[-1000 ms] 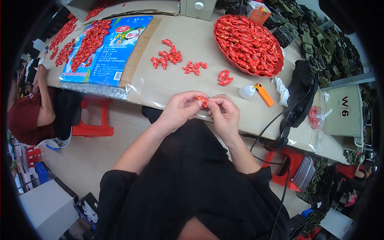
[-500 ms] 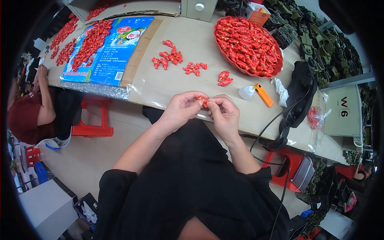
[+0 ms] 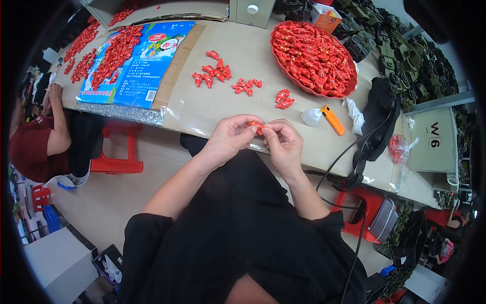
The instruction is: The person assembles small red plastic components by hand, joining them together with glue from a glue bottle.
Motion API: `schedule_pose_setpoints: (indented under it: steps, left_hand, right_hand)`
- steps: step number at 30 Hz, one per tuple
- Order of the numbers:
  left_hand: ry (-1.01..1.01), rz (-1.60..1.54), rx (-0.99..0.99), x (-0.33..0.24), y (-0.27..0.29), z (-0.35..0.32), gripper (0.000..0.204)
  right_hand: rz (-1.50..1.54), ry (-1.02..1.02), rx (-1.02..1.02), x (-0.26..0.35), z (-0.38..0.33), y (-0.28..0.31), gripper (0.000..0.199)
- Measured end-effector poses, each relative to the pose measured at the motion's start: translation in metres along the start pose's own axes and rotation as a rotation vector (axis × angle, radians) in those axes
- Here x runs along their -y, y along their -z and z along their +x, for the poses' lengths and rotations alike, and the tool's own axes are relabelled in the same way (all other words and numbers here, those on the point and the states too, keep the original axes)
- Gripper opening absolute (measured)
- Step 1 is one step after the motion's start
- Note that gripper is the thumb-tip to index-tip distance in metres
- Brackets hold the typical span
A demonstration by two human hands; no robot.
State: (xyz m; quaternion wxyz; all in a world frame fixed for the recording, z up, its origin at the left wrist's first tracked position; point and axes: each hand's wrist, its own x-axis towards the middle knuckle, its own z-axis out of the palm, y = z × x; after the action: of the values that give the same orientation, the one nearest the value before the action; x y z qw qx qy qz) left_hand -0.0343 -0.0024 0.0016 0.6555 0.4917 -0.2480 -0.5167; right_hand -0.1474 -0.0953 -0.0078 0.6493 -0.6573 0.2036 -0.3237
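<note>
Over the table's near edge, both hands meet at one small red figurine [image 3: 256, 127] with gold specks. My left hand [image 3: 229, 139] pinches it between thumb and fingertips. From the other side, the thumb and fingers of my right hand [image 3: 285, 147] close on the same piece. Fingertips cover much of it, so its details are hidden. Just beyond lie loose red figurines: a pair [image 3: 285, 99], a small group [image 3: 246, 86] and a larger cluster [image 3: 217, 71].
A red scalloped basin [image 3: 356, 81] heaped with figurines stands far right. Nearer lie a white rounded object [image 3: 311, 117], an orange stick-like item [image 3: 333, 121], crumpled tissue [image 3: 356, 117] and a black strap bag [image 3: 378, 111]. Blue printed cardboard [image 3: 144, 76] bears more figurines. Someone in maroon [image 3: 38, 147] sits left.
</note>
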Motion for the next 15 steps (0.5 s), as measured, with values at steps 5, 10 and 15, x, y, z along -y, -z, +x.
schedule_pose_setpoints:
  steps: [5, 10, 15]
  left_hand:
    - [0.007, -0.006, -0.01, -0.0011, -0.0003, -0.001, 0.019]
    - [-0.032, 0.0, 0.016, 0.0023, 0.0014, -0.0006, 0.019]
    - [-0.009, 0.004, 0.018, 0.0001, 0.0012, -0.0018, 0.019]
  right_hand:
    - [0.005, -0.012, -0.003, -0.001, 0.0006, 0.0004, 0.005]
    - [0.018, -0.016, 0.001, 0.0014, 0.0002, -0.0005, 0.005]
    - [-0.002, -0.002, 0.004, -0.0005, -0.0008, 0.0, 0.005]
